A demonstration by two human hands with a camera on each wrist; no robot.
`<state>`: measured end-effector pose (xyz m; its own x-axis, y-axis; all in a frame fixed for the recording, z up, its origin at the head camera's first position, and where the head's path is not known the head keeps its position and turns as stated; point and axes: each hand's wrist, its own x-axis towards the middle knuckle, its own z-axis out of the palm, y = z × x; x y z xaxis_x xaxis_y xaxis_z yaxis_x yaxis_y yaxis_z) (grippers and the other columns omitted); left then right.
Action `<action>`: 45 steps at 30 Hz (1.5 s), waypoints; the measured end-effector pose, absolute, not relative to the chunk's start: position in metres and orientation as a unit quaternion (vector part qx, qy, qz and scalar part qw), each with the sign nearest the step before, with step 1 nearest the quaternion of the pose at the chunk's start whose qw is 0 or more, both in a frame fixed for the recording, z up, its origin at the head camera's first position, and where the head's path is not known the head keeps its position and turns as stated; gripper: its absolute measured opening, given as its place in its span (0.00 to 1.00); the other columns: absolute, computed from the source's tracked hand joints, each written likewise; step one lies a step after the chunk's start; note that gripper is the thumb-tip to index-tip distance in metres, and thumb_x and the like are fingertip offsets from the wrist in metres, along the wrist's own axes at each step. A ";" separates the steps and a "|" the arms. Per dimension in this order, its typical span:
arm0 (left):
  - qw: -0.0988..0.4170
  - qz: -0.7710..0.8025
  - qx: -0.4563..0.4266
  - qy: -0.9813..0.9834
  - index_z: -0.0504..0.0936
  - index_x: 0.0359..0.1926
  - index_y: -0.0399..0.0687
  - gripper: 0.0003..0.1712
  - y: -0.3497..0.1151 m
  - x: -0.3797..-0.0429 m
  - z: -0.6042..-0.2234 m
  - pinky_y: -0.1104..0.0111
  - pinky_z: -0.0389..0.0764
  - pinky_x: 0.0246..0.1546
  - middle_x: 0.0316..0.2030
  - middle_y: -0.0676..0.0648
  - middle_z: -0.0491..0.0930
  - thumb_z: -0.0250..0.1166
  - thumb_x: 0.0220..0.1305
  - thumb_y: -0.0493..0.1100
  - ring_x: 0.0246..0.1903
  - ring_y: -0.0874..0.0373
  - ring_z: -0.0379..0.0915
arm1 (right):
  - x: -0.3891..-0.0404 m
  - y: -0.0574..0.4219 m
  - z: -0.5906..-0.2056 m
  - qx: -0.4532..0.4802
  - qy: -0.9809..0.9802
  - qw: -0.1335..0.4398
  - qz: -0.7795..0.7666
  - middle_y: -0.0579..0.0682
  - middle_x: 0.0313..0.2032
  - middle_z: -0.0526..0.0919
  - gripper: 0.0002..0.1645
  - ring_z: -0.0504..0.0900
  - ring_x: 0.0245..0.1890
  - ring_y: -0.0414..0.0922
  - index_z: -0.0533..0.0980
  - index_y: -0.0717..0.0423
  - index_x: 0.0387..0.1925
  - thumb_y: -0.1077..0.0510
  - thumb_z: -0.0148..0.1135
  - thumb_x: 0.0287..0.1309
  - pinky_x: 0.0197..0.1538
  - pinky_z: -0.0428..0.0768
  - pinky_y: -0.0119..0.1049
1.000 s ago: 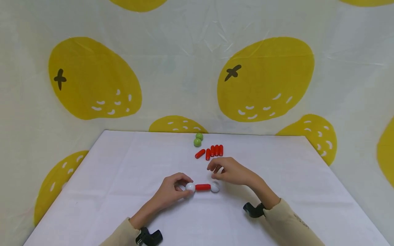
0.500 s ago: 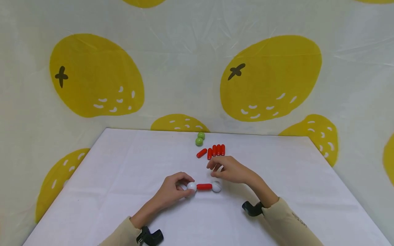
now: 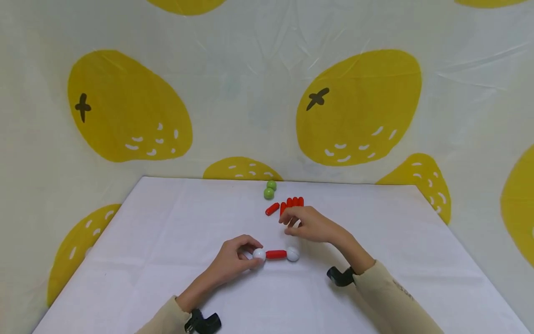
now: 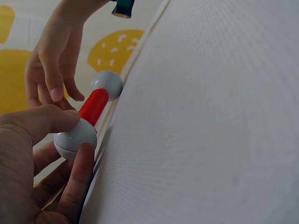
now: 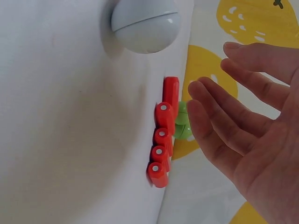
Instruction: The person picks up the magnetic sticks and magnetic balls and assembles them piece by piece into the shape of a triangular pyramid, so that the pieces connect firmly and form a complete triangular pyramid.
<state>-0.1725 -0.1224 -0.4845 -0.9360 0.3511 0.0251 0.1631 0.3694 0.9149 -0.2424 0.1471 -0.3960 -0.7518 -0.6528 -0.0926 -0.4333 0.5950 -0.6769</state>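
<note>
Right hand [image 3: 312, 224], fingers loosely parted and empty, hangs just short of the loose red rods [image 3: 289, 202] on the table [image 3: 183, 218], most pointing roughly away from it; left hand [image 3: 231, 256], farther off, pinches the left white ball [image 4: 74, 137].

Head view looks forward and down over the counter [image 3: 125, 260]; wrist views skim close, all sharing a white ball [image 3: 293, 254]

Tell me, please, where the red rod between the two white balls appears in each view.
Head: red rod low, just right of centre.
Left wrist: red rod left of centre, mid-height.
Right wrist: not in the picture.
Shared landmark: the right hand, in all three.
</note>
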 end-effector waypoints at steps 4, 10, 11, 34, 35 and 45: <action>0.089 0.547 0.152 0.819 0.86 0.49 0.55 0.17 -0.123 -0.172 -0.485 0.74 0.82 0.35 0.45 0.51 0.85 0.77 0.59 0.46 0.43 0.59 0.79 | -0.246 0.143 -0.392 -0.321 0.879 0.154 -0.318 0.57 0.50 0.87 0.16 0.86 0.46 0.45 0.80 0.58 0.53 0.59 0.67 0.66 0.50 0.86 0.37; 0.087 0.549 0.155 0.817 0.86 0.48 0.55 0.16 -0.122 -0.172 -0.485 0.74 0.82 0.35 0.44 0.51 0.86 0.77 0.59 0.45 0.42 0.60 0.80 | -0.251 0.137 -0.389 -0.353 0.872 0.122 -0.316 0.55 0.49 0.88 0.14 0.85 0.46 0.44 0.80 0.54 0.52 0.61 0.67 0.65 0.50 0.86 0.37; 0.087 0.548 0.156 0.817 0.86 0.48 0.55 0.16 -0.122 -0.172 -0.486 0.74 0.83 0.35 0.44 0.51 0.86 0.77 0.59 0.46 0.43 0.60 0.80 | -0.252 0.135 -0.387 -0.357 0.871 0.119 -0.317 0.55 0.48 0.88 0.14 0.85 0.46 0.44 0.81 0.53 0.52 0.61 0.66 0.65 0.50 0.86 0.36; 0.083 0.541 0.163 0.821 0.86 0.49 0.55 0.16 -0.123 -0.170 -0.489 0.74 0.83 0.36 0.45 0.51 0.85 0.77 0.60 0.47 0.44 0.58 0.80 | -0.258 0.117 -0.379 -0.359 0.877 0.125 -0.294 0.54 0.49 0.88 0.15 0.87 0.46 0.45 0.80 0.59 0.53 0.61 0.65 0.67 0.51 0.86 0.36; 0.083 0.542 0.162 0.820 0.86 0.49 0.55 0.16 -0.122 -0.170 -0.489 0.74 0.83 0.36 0.45 0.52 0.85 0.77 0.60 0.47 0.44 0.58 0.79 | -0.258 0.117 -0.379 -0.358 0.877 0.127 -0.295 0.55 0.49 0.88 0.15 0.87 0.46 0.45 0.80 0.59 0.53 0.61 0.65 0.67 0.51 0.86 0.36; 0.082 0.548 0.163 0.817 0.86 0.49 0.54 0.17 -0.121 -0.171 -0.489 0.74 0.82 0.36 0.45 0.51 0.85 0.77 0.59 0.47 0.45 0.57 0.80 | -0.259 0.117 -0.382 -0.353 0.880 0.133 -0.287 0.55 0.49 0.88 0.14 0.87 0.45 0.43 0.80 0.58 0.53 0.60 0.66 0.66 0.49 0.85 0.35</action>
